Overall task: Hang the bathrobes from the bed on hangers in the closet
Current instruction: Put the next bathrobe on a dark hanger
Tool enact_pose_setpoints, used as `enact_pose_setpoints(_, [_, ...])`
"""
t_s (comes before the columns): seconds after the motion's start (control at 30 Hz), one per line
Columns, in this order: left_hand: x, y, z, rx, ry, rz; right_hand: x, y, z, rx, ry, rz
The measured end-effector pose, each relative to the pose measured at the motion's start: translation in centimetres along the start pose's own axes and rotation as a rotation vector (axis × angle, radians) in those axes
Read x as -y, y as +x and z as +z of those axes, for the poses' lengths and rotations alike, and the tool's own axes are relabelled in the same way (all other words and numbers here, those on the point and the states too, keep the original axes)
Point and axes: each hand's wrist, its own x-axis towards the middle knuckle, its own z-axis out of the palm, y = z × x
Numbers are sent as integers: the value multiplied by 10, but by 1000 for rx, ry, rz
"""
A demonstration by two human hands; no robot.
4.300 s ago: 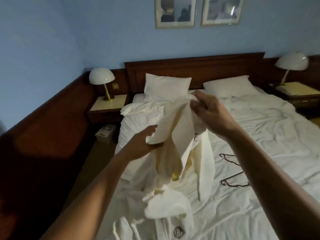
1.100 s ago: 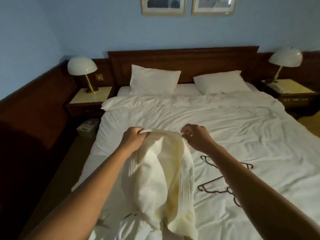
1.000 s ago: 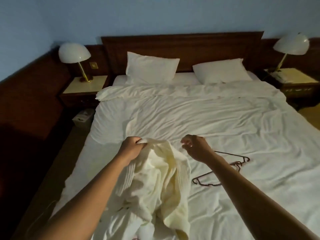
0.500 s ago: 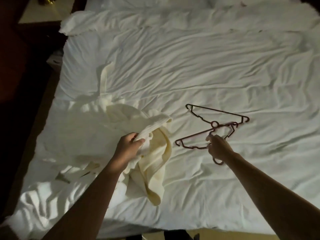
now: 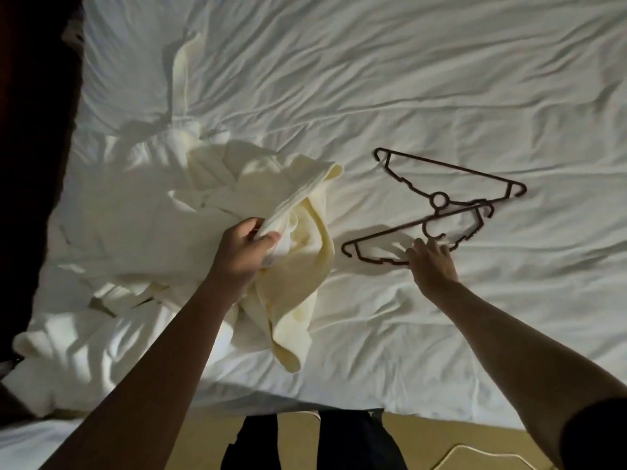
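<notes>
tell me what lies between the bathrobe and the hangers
Only bare wrinkled bed sheet separates the bathrobe from the hangers, as the head view shows.

Your bed is spread with a creased white sheet. On its left half lies a cream bathrobe, bunched up and with one strip trailing toward the far side. Just to its right, two dark hangers rest on the sheet: the far hanger and the near hanger, overlapping at their hooks.
</notes>
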Motion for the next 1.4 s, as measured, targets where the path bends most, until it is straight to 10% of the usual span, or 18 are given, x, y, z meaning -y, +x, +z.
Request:
enact_pose_setpoints(0.17, [-14,-2,-8,-36,-84,-68,3,4,-38,-12,63,1])
enact_pose_setpoints(0.57, [-83,-49,-81,99,-373,-198,76,-69,-205,-367,1224,217])
enact_pose_setpoints(1.03, [-133,-93,-165,168,-338,52,163,-130,-337,-352,1494,-36])
enact_pose_setpoints(1.4, [-159,-121,-187,345,-653,274,203,-147,-366,-590,1730,349])
